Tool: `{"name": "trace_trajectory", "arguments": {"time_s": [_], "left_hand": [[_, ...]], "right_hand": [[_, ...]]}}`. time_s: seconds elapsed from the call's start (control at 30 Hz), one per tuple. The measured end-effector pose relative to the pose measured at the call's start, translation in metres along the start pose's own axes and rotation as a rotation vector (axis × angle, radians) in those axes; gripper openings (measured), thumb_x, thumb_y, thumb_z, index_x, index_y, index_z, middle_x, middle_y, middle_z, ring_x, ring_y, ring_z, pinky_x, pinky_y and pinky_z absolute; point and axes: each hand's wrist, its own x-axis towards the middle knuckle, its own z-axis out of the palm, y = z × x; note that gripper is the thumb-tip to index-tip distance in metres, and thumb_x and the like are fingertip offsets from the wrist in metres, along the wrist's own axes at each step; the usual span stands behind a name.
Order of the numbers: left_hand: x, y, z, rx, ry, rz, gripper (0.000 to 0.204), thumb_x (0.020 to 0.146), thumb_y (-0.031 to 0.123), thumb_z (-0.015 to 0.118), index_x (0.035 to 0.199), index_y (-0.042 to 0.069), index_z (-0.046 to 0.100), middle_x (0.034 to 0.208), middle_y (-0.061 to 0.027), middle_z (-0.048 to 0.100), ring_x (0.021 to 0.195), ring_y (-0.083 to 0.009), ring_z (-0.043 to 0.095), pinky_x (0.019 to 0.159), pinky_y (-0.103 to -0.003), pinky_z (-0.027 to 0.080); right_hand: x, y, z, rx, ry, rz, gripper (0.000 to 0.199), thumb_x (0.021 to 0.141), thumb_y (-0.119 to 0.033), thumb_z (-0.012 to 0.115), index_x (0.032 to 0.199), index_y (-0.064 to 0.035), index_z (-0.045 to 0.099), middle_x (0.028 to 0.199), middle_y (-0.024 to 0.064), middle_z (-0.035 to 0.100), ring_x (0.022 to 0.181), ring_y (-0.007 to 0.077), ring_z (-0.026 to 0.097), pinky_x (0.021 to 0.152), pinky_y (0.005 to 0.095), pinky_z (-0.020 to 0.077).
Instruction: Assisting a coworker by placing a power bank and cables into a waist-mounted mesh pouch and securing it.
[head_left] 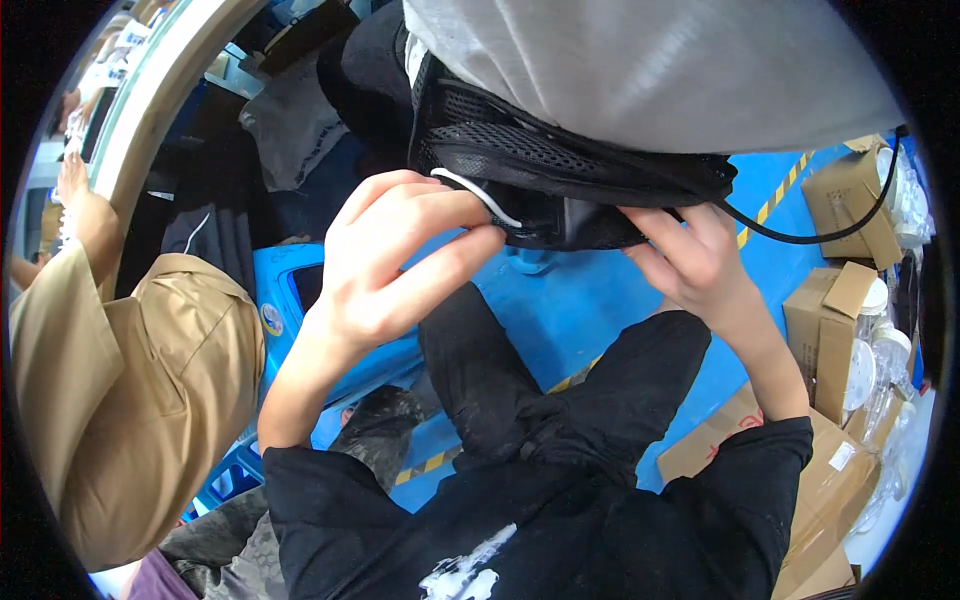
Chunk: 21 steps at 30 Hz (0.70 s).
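Observation:
A black mesh pouch (560, 172) hangs in front of me, below a broad sheet of grey cloth (650, 75). My left hand (385, 255) is closed at the pouch's lower left edge, thumb and fingers pinched together there. A short white cord (478, 192) curves over those fingertips, against the black fabric. On the right, my right hand (695, 255) grips the pouch's lower edge, its fingertips partly hidden behind the fabric. A black cord (820, 238) loops away from the pouch's right end. What is inside the pouch cannot be seen.
At the left sits a person in tan clothing (165, 390), beside a blue plastic stool (290, 285). Open cardboard boxes (840, 215) with clear plastic containers (885, 350) line the right side. The blue floor (540, 330) carries yellow-black striped tape (785, 195).

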Motion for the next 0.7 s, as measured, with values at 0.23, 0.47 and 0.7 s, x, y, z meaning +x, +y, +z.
{"name": "trace_trajectory", "arguments": {"time_s": [0.23,0.47,0.7], "left_hand": [[0.012,0.002,0.009,0.045,0.074,0.043,0.030,0.053,0.013,0.068,0.082,0.006,0.067,0.087,-0.0054,0.064,0.079,-0.0208,0.059,0.065,-0.033,0.049],[0.005,0.008,0.021,0.039,0.087,0.041,0.028,0.053,0.014,0.069,0.081,0.008,0.068,0.087,-0.0036,0.064,0.078,-0.0201,0.057,0.066,-0.033,0.048],[0.004,0.008,0.027,0.027,0.161,0.022,0.029,0.052,0.013,0.069,0.081,0.009,0.069,0.086,-0.0032,0.065,0.081,-0.0208,0.059,0.071,-0.035,0.048]], "right_hand": [[-0.003,0.008,0.006,0.036,0.094,-0.011,0.052,0.048,-0.004,0.078,0.100,-0.0008,0.071,0.104,0.0167,0.066,0.089,0.0337,0.065,0.077,0.0375,0.0514],[-0.015,0.010,0.027,0.023,0.185,-0.018,0.055,0.055,-0.017,0.081,0.109,-0.0142,0.071,0.092,0.0069,0.065,0.075,0.0249,0.062,0.064,0.0350,0.0514],[0.004,-0.012,0.040,0.009,0.241,0.096,0.058,0.053,-0.015,0.088,0.105,0.0001,0.068,0.107,0.0148,0.067,0.097,0.0342,0.065,0.080,0.0401,0.0523]]}}
